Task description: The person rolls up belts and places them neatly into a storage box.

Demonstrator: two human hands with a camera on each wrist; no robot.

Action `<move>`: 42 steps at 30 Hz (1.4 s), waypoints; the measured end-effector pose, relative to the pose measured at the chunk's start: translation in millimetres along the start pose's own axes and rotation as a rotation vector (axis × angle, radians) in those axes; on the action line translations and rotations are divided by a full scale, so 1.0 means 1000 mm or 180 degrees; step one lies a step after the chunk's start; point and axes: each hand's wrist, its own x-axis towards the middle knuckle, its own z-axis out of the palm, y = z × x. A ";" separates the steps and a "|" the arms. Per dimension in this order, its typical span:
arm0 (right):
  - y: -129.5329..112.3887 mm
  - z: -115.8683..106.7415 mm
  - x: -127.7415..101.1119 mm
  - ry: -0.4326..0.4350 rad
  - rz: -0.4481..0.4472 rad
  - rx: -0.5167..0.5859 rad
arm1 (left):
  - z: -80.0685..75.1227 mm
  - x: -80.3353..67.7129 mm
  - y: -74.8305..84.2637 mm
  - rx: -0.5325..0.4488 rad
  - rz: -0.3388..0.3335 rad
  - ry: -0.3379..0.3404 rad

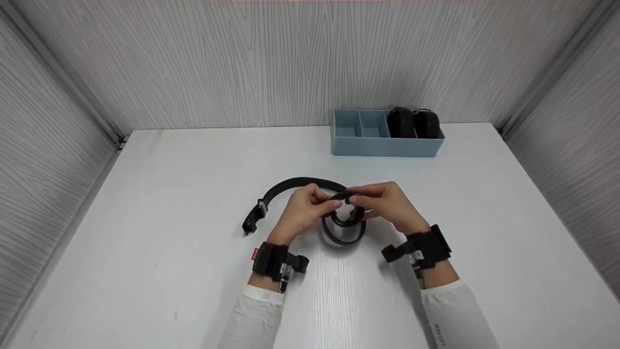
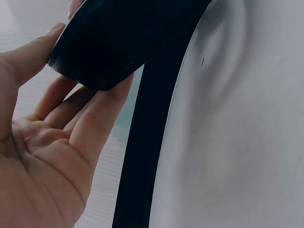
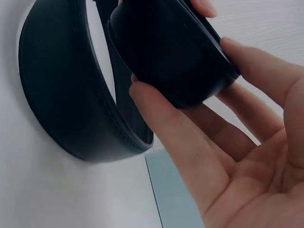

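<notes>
A black belt (image 1: 301,182) lies at the middle of the table, partly wound into a small coil (image 1: 347,223). My left hand (image 1: 304,209) pinches the coil's left side between thumb and fingers. On the other side my right hand (image 1: 391,205) grips it, thumb near the coil's upper inner edge. A looser loop (image 3: 61,95) of the same belt hangs around and below the coil. From the coil the strap (image 2: 147,133) arcs away to the left and ends at a metal buckle (image 1: 262,207).
Behind the hands, against the back wall, stands a blue-grey divided box (image 1: 382,147). Two black rolled belts (image 1: 401,123) fill its right compartments. Grey wood-grain panels (image 1: 242,63) enclose the white table (image 1: 145,242) at the back and sides.
</notes>
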 end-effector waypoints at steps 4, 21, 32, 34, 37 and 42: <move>0.000 0.005 0.002 0.0255 -0.0035 0.0190 | 0.004 0.001 0.001 -0.0195 -0.0041 0.0219; 0.000 0.001 0.002 0.0156 0.0050 0.0236 | -0.003 0.000 0.004 -0.0041 -0.0021 0.0106; -0.001 0.007 0.002 0.0427 -0.0075 0.0254 | 0.004 0.000 0.004 -0.0134 -0.0015 0.0315; 0.000 0.011 0.003 0.0597 -0.0098 0.0337 | 0.007 0.001 0.003 -0.0224 -0.0007 0.0444; 0.003 0.014 0.004 0.0749 -0.0085 0.0410 | 0.010 0.002 0.002 -0.0209 0.0022 0.0549; 0.004 0.012 0.005 0.0678 -0.0055 0.0365 | 0.007 0.002 0.004 -0.0233 0.0064 0.0513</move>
